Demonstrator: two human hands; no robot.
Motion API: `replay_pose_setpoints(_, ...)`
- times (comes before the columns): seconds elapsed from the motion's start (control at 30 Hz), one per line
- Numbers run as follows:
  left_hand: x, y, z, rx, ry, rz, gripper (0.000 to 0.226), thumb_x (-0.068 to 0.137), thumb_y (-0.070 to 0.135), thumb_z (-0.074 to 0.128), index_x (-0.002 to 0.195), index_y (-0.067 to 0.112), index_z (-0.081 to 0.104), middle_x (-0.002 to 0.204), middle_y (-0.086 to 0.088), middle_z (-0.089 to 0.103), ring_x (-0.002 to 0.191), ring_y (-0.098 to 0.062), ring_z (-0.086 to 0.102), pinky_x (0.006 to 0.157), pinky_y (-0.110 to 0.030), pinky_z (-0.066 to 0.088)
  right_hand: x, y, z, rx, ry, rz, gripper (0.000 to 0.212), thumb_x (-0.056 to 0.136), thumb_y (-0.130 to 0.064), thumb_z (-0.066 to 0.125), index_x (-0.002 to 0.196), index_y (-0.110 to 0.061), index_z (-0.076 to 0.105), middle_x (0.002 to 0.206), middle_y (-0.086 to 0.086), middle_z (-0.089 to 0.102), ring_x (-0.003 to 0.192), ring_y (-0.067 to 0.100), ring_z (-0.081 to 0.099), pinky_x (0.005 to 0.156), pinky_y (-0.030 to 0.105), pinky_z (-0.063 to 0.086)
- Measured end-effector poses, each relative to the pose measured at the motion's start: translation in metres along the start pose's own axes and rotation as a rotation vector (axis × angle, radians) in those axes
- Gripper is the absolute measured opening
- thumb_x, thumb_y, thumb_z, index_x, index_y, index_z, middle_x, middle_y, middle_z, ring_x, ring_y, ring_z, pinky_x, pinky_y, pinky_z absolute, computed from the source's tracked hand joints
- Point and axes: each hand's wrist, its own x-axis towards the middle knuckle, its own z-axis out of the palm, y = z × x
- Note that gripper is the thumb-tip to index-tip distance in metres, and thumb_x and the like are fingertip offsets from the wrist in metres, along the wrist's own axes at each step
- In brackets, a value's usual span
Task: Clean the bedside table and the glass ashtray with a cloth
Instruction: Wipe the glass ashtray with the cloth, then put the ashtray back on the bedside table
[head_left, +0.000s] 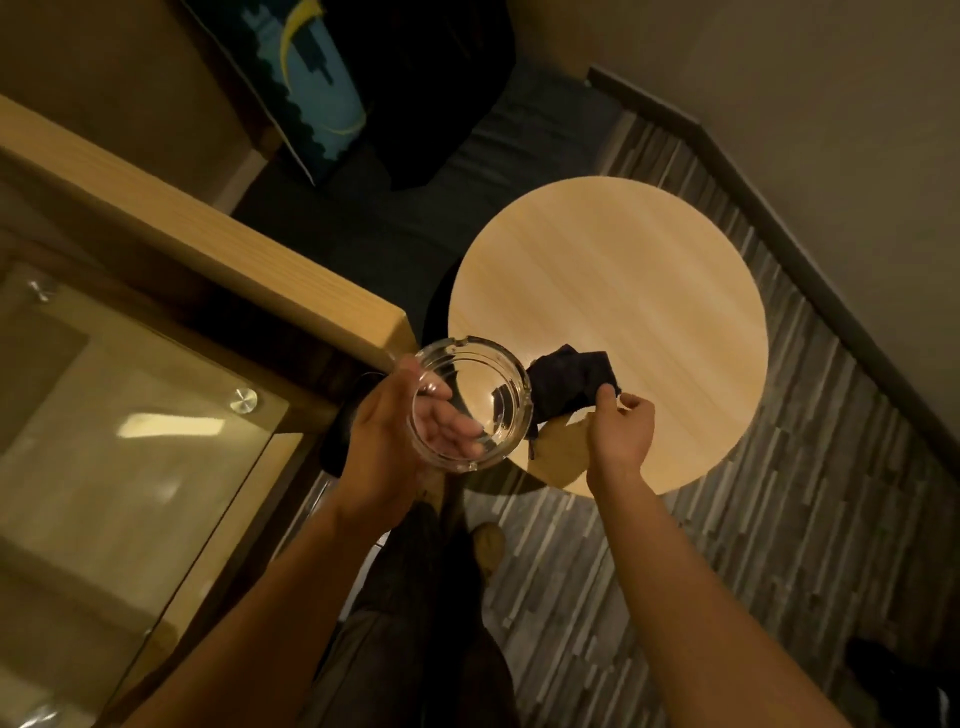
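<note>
A round light-wood bedside table (613, 291) stands in the middle of the head view. My left hand (387, 431) holds a clear glass ashtray (475, 364) up in the air, just off the table's near left edge, with its opening facing me. My fingers show through the glass bottom. My right hand (621, 426) pinches a dark cloth (571, 376) that lies bunched on the table's near part, right beside the ashtray.
A wooden desk with a glass top (130, 426) fills the left side. A dark bed or bench (374, 228) lies behind the table, with a framed picture (311, 83) leaning at the back. Striped carpet (753, 519) covers the floor; a wall (857, 130) runs along the right.
</note>
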Motion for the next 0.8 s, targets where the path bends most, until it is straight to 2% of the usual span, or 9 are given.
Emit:
replay_pose_setpoints(0.07,-0.015,0.015,0.010,0.043,0.041,0.006,0.039,0.112,0.037,0.036,0.098,0.007,0.058,0.076,-0.022,0.074,0.061,-0.032,0.073,0.062,-0.039,0.063,-0.040,-0.023,-0.023,0.089,-0.185,-0.058,0.027,0.105,-0.038,0.054,0.107,-0.014,0.064,0.109,0.017,0.069,0.087,0.024,0.062,0.075,0.039,0.053)
replay_pose_setpoints(0.13,-0.035,0.031,0.021,0.017,0.071,-0.012,0.045,0.110,0.047,0.039,0.100,0.008,0.059,0.077,-0.021,0.075,0.064,-0.032,0.072,0.067,-0.041,0.063,-0.089,-0.048,-0.050,0.173,-0.462,-0.121,0.039,0.105,-0.044,0.050,0.106,-0.012,0.072,0.090,0.010,0.072,0.075,0.020,0.065,0.062,0.032,0.053)
replay_pose_setpoints(0.23,-0.067,0.052,0.032,-0.072,0.110,-0.013,0.051,0.105,0.055,0.043,0.104,0.008,0.061,0.079,-0.020,0.075,0.068,-0.033,0.073,0.070,-0.040,0.060,-0.158,-0.081,-0.082,0.158,-0.711,-0.207,0.047,0.102,-0.053,0.050,0.102,-0.015,0.079,0.086,0.009,0.073,0.071,0.019,0.068,0.065,0.034,0.058)
replay_pose_setpoints(0.33,-0.098,0.072,0.039,-0.120,0.108,0.032,0.057,0.098,0.062,0.050,0.108,0.008,0.062,0.085,-0.022,0.076,0.073,-0.035,0.074,0.072,-0.041,0.060,-0.210,-0.104,-0.102,0.011,-0.717,-0.373,0.038,0.092,-0.058,0.059,0.095,-0.026,0.079,0.091,0.004,0.076,0.074,0.014,0.072,0.072,0.033,0.063)
replay_pose_setpoints(0.4,-0.119,0.085,0.036,-0.149,0.098,0.056,0.072,0.085,0.070,0.058,0.114,0.005,0.061,0.090,-0.024,0.076,0.078,-0.036,0.075,0.072,-0.042,0.060,-0.233,-0.116,-0.110,-0.015,-0.706,-0.466,0.021,0.095,-0.045,0.064,0.090,-0.032,0.080,0.087,-0.002,0.076,0.070,0.012,0.072,0.071,0.031,0.062)
replay_pose_setpoints(0.5,-0.146,0.098,0.021,-0.165,0.084,0.053,0.085,0.081,0.071,0.062,0.128,0.000,0.059,0.105,-0.028,0.075,0.090,-0.039,0.075,0.074,-0.043,0.060,-0.257,-0.127,-0.111,-0.078,-0.725,-0.569,0.023,0.101,-0.025,0.062,0.086,-0.028,0.080,0.074,0.002,0.073,0.059,0.010,0.066,0.063,0.032,0.057)
replay_pose_setpoints(0.6,-0.169,0.108,-0.003,-0.139,0.138,0.089,0.060,0.094,0.061,0.058,0.124,0.010,0.068,0.110,-0.021,0.076,0.093,-0.033,0.076,0.075,-0.038,0.059,-0.280,-0.135,-0.101,-0.150,-0.769,-0.669,0.029,0.102,-0.021,0.058,0.085,-0.032,0.079,0.072,0.002,0.073,0.058,0.009,0.065,0.052,0.021,0.049)
replay_pose_setpoints(0.73,-0.200,0.123,-0.043,-0.074,0.300,0.127,0.041,0.088,0.054,0.067,0.103,0.018,0.079,0.101,-0.014,0.067,0.086,-0.030,0.058,0.077,-0.043,0.046,-0.312,-0.137,-0.074,-0.252,-0.841,-0.742,0.026,0.104,-0.030,0.057,0.087,-0.025,0.076,0.075,0.000,0.073,0.066,0.011,0.069,0.074,0.045,0.060)
replay_pose_setpoints(0.8,-0.215,0.130,-0.066,-0.168,0.371,0.157,0.050,0.075,0.050,0.080,0.102,0.008,0.076,0.095,-0.014,0.064,0.079,-0.029,0.056,0.071,-0.041,0.047,-0.330,-0.135,-0.053,-0.289,-0.876,-0.784,0.023,0.104,-0.033,0.058,0.091,-0.026,0.075,0.078,-0.003,0.074,0.069,0.012,0.072,0.076,0.042,0.061)
